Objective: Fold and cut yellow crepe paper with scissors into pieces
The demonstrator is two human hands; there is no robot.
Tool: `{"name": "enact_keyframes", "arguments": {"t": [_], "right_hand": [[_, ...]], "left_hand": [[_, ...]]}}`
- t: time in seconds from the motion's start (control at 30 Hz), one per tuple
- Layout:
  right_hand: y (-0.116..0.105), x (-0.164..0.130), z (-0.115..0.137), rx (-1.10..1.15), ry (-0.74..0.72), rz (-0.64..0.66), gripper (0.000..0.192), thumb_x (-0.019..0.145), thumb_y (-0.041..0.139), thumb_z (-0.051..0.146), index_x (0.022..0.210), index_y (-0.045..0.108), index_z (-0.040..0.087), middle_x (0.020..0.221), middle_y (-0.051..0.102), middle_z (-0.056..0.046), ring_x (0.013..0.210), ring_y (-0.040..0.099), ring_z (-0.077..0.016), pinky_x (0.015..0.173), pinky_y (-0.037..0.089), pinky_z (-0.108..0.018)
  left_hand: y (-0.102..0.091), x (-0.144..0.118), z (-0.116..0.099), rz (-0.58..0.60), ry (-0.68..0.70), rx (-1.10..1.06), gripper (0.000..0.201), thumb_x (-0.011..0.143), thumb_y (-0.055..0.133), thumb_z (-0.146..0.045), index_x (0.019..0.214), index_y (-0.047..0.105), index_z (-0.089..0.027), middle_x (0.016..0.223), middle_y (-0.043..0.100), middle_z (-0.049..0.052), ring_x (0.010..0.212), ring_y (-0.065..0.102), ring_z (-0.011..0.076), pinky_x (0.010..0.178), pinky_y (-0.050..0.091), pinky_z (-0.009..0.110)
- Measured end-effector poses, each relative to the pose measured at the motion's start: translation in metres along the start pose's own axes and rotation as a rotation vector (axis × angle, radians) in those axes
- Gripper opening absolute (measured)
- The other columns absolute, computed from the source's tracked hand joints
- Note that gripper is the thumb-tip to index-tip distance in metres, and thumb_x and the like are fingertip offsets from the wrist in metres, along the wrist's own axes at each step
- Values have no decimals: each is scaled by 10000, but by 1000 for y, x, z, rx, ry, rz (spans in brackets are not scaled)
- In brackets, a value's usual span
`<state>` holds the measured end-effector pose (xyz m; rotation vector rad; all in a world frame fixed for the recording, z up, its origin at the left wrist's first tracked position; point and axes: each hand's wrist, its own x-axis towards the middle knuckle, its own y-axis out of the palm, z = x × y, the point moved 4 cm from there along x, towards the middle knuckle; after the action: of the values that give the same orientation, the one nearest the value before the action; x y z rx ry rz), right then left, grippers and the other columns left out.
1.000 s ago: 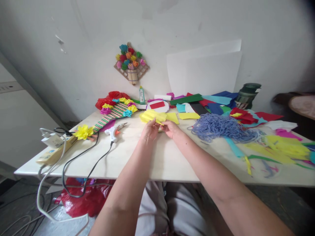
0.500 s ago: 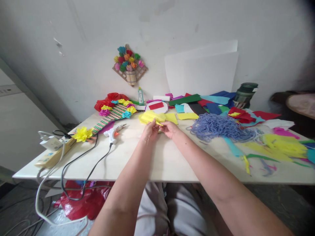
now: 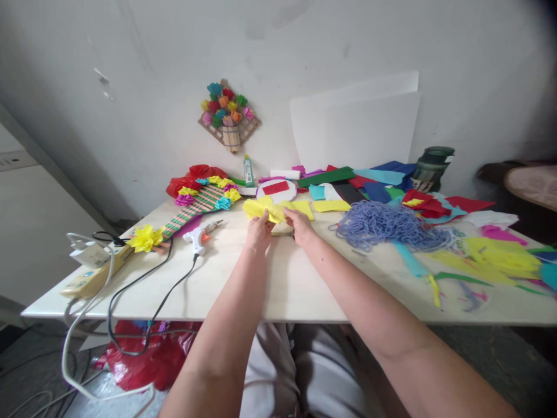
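Note:
Over the middle of the table I hold a folded piece of yellow crepe paper (image 3: 263, 209), its layers loosely spread. My left hand (image 3: 260, 229) pinches it from below, thumb on the near side. At the paper's right edge, the fingers of my right hand (image 3: 300, 225) are drawn together on it; the exact contact is too small to make out. Flat yellow paper (image 3: 304, 208) lies just behind my right hand, and another yellow strip (image 3: 331, 205) is to its right. Beyond my hands, a white disc (image 3: 261, 190) carries a red paper rectangle (image 3: 275, 187).
Left of my hands lie a corded glue gun (image 3: 199, 237), a power strip (image 3: 89, 278) and a flower-trimmed woven piece (image 3: 191, 212). To the right are tangled blue-purple yarn (image 3: 387, 226), paper scraps (image 3: 505, 258) and a dark bottle (image 3: 433, 168). A glue tube (image 3: 248, 171) stands behind.
My hands have moved slightly apart, the right one rightward. The yellow crepe paper has turned and its folds now spread more, where before both hands pinched it close together.

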<state>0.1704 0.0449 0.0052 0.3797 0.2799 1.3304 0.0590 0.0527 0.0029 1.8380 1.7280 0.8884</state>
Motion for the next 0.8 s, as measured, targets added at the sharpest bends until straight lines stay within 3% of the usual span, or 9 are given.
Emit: {"name": "enact_keyframes", "arguments": {"t": [0.2,0.3,0.4,0.5,0.7,0.8], "right_hand": [[5,-5,-1,88,276,259,411,739,469,535,695,584,143,647,612,-50,627,586,-128,619,477,-238],[10,-12,1,98,275,397,495,759,389,591,766,606,146,670,630,-61,653,596,-147,616,482,-250],[14,-17,8,144,156,492,530,764,347,616,892,608,173,737,654,-56,715,609,-168,611,486,-272],[13,-14,15,142,15,446,513,769,364,595,962,597,180,807,669,-62,788,614,-185,644,489,-290],[-1,4,17,118,-225,210,419,782,450,463,1062,542,164,1024,636,-63,947,576,-173,795,462,-310],[-7,7,21,28,-333,160,409,782,462,424,1104,512,177,1151,570,-52,1047,516,-152,898,398,-298]], "left_hand": [[-7,2,-9,-53,6,108,156,721,605,-158,875,590,-139,829,666,59,790,631,156,762,478,282],[0,-2,-9,50,-22,134,172,720,604,-159,888,597,-121,829,670,80,792,634,174,751,488,290],[9,-9,-4,176,-124,144,207,717,606,-151,922,603,-118,851,672,95,814,633,190,741,500,293],[15,-14,1,214,-197,144,225,715,606,-132,940,605,-120,856,674,101,838,630,201,741,507,292],[9,-11,2,158,-230,119,250,708,609,-110,958,597,-115,825,677,95,801,641,191,745,516,294],[4,-7,2,127,-229,146,210,724,585,-104,934,596,-101,816,675,102,787,643,188,741,517,302]]}}
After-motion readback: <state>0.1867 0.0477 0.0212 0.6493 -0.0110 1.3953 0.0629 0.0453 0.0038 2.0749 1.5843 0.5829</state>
